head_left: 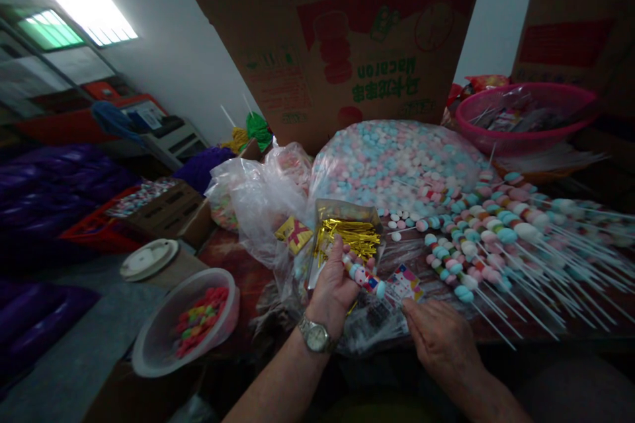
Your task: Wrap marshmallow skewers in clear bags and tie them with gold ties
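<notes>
From where I stand, shiny purple sacks point(59, 188) lie far out to the left of the left hand, with a red crate point(96, 225) beside them. Nearer that hand, though still apart from it, a white bowl point(186, 317) holds red, green and yellow sweets point(201, 317). Clear plastic bags point(265, 195) bulge beyond the hand and to its left, and a yellow packet with a red cross point(295, 234) lies just in front of them. An open tray point(347, 206) of gold twist ties point(354, 238) sits right behind the fingers.

The left hand point(335, 281) (a metal watch point(316, 336) on its wrist, face up) is curled around the bead-like sweets of a candy skewer point(366, 277), which slants down to the right between the two hands. Just beyond the skewer's stick is a colourful printed card point(405, 283), and farther beyond it spreads a big clear bag of pink, blue and white sweets point(391, 162).

The right hand point(441, 340) has its thumb and fingers pinched together at the end of the stick. Beyond that hand and to its right, finished-looking skewers point(516, 238) lie heaped, white sticks pointing towards the near edge, and a pink basin point(526, 139) stands behind the heap.
</notes>
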